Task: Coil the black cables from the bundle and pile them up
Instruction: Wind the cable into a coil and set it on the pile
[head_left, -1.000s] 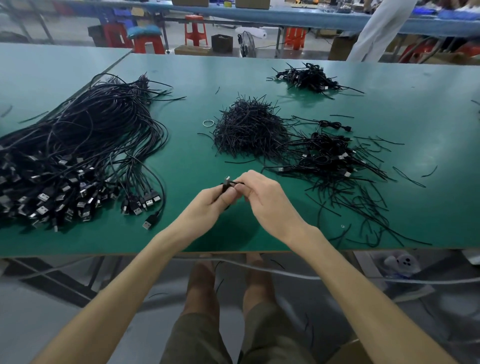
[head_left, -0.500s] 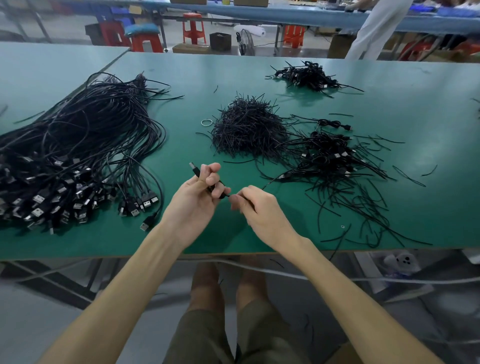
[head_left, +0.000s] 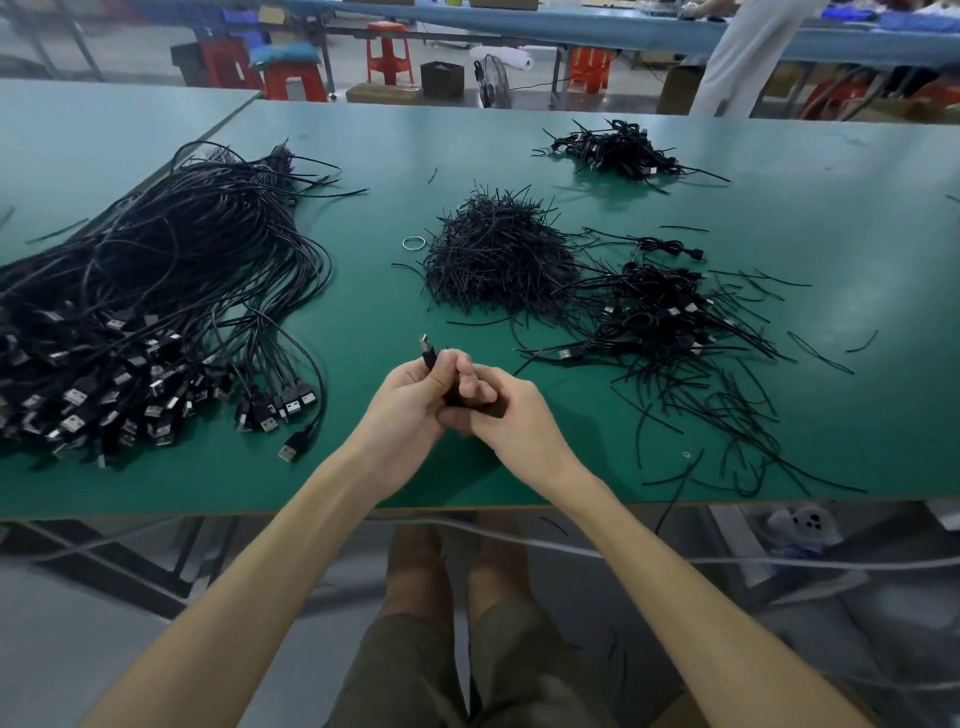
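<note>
2 hands meet low in the middle of the frame, just above the near edge of the green worktop (head_left: 831, 208). The left hand (head_left: 410, 405) is curled round 1 black cable (head_left: 457, 397), whose plug (head_left: 427, 349) sticks up past its fingers. The right hand (head_left: 514, 421) presses against the left, its fingers curled on the same cable; how much of the cable is wound up cannot be told, since the hands hide it.

1 big bundle (head_left: 156, 312) of loose black cables fills the left of the frame, its many plugs fanned toward the near edge. Right of middle lies 1 pile (head_left: 654, 317) of coiled cables, with loose black ties scattered round it. Touching its left side is 1 heap of ties (head_left: 493, 254), and 1 pale ring (head_left: 414, 242) lies just beside that heap on its left. 1 single coiled cable (head_left: 665, 245) lies just above the pile. 1 smaller far pile (head_left: 613, 150) sits toward the upper right, well apart from the rest.

1 second worktop (head_left: 78, 130) shows at the upper left. Along the top stand 4 red or orange stools (head_left: 389, 52), and 1 person in white (head_left: 737, 57) stands at the upper right.
</note>
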